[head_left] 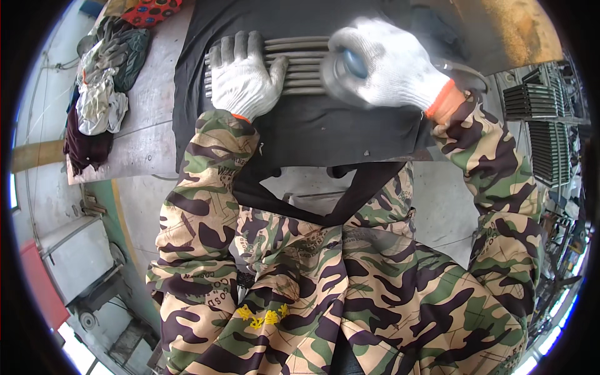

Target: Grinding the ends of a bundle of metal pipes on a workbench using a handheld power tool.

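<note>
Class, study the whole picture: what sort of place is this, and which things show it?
Most likely a workshop or small factory: matching metal-looking rods lie under a gloved left hand on a cloth-covered table, and dark slatted pieces stand stacked at the right.

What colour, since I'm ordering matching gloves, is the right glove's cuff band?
The cuff band is orange, clearest in the head view.

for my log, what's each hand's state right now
Left hand: open, palm down on the grey rods.
Right hand: closed on a blurred tool, its exact kind unclear.
</note>
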